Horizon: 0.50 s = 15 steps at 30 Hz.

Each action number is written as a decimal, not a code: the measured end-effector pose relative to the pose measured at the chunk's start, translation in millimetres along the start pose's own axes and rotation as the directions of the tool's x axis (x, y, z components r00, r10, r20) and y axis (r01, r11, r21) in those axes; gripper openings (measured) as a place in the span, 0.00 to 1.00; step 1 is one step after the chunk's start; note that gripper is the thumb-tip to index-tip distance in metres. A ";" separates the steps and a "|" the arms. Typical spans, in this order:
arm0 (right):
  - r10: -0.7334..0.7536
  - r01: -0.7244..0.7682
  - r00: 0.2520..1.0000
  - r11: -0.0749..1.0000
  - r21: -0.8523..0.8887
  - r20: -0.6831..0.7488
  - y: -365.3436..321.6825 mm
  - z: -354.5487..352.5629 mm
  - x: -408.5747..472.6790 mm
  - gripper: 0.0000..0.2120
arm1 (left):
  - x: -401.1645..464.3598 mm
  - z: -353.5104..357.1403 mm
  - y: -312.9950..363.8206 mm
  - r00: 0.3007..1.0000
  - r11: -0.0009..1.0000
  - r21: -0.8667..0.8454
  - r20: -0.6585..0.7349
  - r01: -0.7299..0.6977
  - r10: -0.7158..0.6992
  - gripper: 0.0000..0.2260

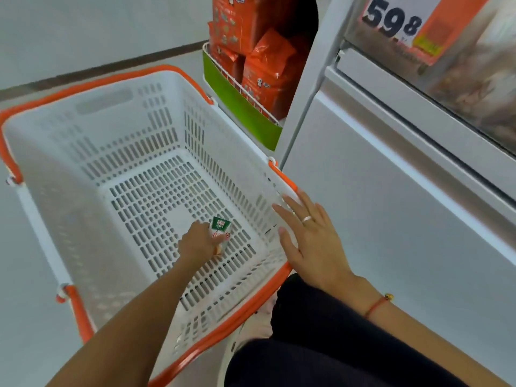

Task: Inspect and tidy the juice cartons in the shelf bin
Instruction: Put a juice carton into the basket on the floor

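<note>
Lower right of the frame: dark trouser leg (pixel 321 344), knee beside the basket's near corner. Right hand (pixel 312 241) at right of centre, fingers spread and extended, palm down over the orange rim; ring (pixel 306 219) on one finger, red cord bracelet (pixel 375 305) at the wrist. Left hand (pixel 196 243) at centre, reaching down into the white basket (pixel 117 152), fingers closed around a small juice carton (pixel 220 230) with green top panel. Carton low over the slotted basket floor, right of centre; contact with floor not determinable. Upper centre: wire shelf bin (pixel 240 104) with green front, holding orange packets (pixel 265 68). Upper right: price sign (pixel 396 18) above white freezer cabinet (pixel 391 169).
</note>
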State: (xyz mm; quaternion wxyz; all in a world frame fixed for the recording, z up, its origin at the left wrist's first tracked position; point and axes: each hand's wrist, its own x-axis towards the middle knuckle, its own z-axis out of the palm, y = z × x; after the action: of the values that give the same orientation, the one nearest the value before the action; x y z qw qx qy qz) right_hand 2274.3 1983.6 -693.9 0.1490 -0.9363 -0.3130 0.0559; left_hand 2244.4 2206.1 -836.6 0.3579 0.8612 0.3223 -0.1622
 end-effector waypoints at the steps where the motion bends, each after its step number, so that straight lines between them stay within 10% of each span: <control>1: 0.001 -0.001 1.000 1.000 -0.007 0.010 0.6 -0.4 0.4 0.25 | -0.4 4.2 -0.6 1.000 1.000 0.021 -0.024 0.002 -0.002 0.18; 15: -0.033 0.037 0.993 0.999 -0.026 0.115 4.6 -13.8 2.4 0.23 | -35.9 -22.6 14.7 0.997 0.987 0.151 -0.051 -0.046 0.055 0.26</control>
State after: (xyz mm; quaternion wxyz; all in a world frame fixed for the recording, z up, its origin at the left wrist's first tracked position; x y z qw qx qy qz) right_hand 2281.6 1978.1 -682.3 0.1187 -0.9280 -0.3381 0.1023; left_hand 2228.9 2198.7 -795.1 0.2874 0.8977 0.2970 -0.1530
